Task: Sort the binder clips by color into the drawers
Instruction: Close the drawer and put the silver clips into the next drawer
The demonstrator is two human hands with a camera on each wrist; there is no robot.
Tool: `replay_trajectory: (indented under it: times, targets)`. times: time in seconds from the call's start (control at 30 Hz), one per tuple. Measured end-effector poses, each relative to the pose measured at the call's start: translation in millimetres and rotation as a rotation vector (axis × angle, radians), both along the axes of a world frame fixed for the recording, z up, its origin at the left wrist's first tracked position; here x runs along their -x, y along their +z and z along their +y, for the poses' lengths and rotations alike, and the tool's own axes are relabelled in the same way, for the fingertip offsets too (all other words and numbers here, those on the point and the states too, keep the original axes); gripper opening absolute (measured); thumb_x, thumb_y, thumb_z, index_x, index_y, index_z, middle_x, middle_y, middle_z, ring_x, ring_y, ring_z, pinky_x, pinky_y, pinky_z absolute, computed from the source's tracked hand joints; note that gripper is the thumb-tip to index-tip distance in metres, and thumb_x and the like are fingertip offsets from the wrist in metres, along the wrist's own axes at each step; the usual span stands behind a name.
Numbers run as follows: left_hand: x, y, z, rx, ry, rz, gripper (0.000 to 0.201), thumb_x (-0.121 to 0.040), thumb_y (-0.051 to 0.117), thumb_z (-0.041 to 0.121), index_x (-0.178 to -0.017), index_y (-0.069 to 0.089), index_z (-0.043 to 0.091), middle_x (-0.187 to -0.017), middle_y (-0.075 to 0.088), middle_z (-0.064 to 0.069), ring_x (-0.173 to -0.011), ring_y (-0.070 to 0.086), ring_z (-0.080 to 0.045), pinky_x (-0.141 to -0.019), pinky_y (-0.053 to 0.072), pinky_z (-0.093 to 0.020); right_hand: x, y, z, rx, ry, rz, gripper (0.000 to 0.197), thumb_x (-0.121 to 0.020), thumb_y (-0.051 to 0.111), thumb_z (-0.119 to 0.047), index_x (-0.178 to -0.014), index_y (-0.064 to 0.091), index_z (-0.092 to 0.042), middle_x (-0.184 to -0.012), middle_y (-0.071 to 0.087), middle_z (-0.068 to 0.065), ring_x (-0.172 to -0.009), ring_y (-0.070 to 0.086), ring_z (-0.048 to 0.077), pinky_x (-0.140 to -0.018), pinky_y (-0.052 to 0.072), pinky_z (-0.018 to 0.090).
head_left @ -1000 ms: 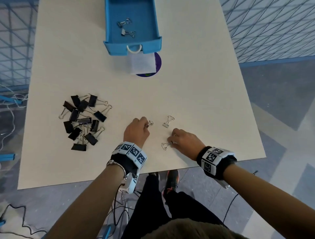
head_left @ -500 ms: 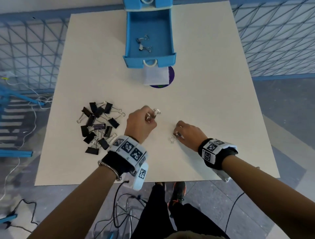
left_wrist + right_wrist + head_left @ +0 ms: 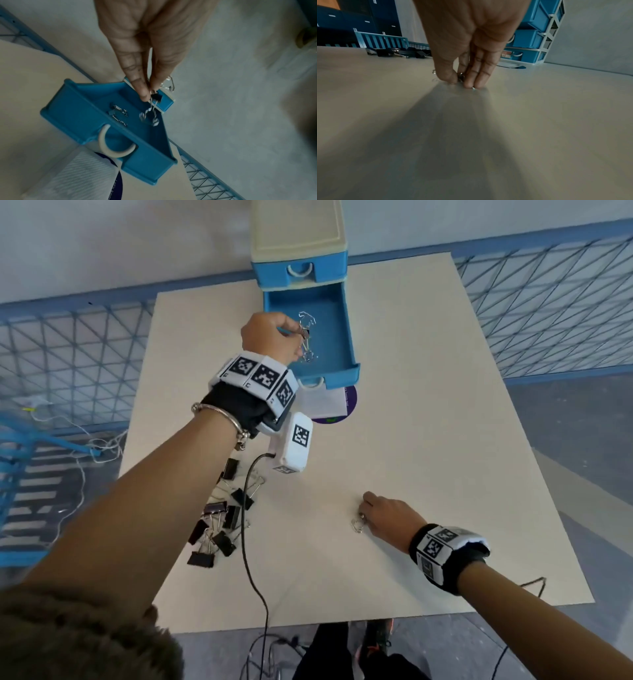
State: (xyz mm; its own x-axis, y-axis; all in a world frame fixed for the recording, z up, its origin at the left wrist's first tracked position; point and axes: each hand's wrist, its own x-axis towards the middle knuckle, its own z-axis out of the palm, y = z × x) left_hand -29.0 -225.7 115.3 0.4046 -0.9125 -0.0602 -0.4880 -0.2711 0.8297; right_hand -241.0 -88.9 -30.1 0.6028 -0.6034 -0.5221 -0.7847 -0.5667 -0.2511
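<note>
Head view: my left hand (image 3: 270,337) pinches silver clips (image 3: 305,337) over the open drawer (image 3: 342,337) at 12 o'clock; my right hand (image 3: 387,517) pinches another clip (image 3: 357,523) on the tabletop (image 3: 445,440).

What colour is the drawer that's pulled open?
Blue, with a white loop handle; the open drawer shows best in the left wrist view.

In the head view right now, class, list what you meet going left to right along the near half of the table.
Pile of black binder clips → silver binder clip → right hand pinching it.
</note>
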Motion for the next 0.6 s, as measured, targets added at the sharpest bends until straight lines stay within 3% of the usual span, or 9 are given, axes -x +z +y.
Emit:
replay_trajectory:
  times: [0.1,0.2,0.37,0.5,0.6]
  targets:
    - [-2.6,-10.2,-11.6,0.040,0.040,0.012,0.012,-0.086,0.057,0.001,-0.092,0.067,0.000,-0.094,0.070,-0.020,-0.068,0.069,-0.024,-0.077,0.059,-0.036,1.0,-0.2,0.2,-0.014,-0.064,-0.031,0.025,-0.093,0.039,-0.011,-0.111,0.053,-0.001,-0.120,0.048,0.014,-0.094,0.057,0.035,-0.074,0.046,0.041]
    - [-12.2,-22.4,-14.9,0.031,0.091,-0.067,0.017,-0.089,0.051,0.002,-0.096,0.066,0.001,-0.098,0.071,-0.018,-0.083,0.071,-0.030,-0.081,0.058,-0.040,6.1,-2.0,-1.2,-0.009,-0.154,-0.101,0.024,-0.089,0.044,-0.012,-0.107,0.056,-0.002,-0.114,0.052,0.014,-0.092,0.058,0.034,-0.072,0.046,0.038]
    - [-16.8,-38.7,14.1,0.047,-0.010,-0.171,0.033,-0.093,0.039,0.002,-0.122,0.055,0.006,-0.126,0.062,-0.012,-0.117,0.057,-0.023,-0.099,0.040,-0.023,16.6,6.1,-6.2,0.034,-0.388,-0.328,0.016,-0.082,0.058,-0.014,-0.097,0.061,-0.010,-0.095,0.058,0.009,-0.073,0.060,0.032,-0.065,0.048,0.033]
    - [-12.3,-56.6,58.8,0.267,-0.109,-0.154,0.032,-0.087,0.040,0.003,-0.111,0.060,-0.001,-0.113,0.068,-0.016,-0.105,0.063,-0.025,-0.092,0.044,-0.024,13.9,38.2,-31.1,0.157,-0.446,-0.517,0.012,-0.074,0.068,-0.007,-0.085,0.067,-0.010,-0.078,0.061,0.011,-0.059,0.059,0.026,-0.059,0.049,0.033]
    - [-8.2,-81.8,93.2,0.214,-0.176,-0.107,0.029,-0.084,0.042,0.004,-0.103,0.063,0.002,-0.101,0.070,-0.013,-0.091,0.065,-0.022,-0.078,0.047,-0.018,-0.3,77.5,-68.1,0.269,-0.438,-0.635,0.014,-0.072,0.069,-0.003,-0.085,0.068,-0.008,-0.072,0.059,0.012,-0.052,0.049,0.016,-0.059,0.040,0.020]
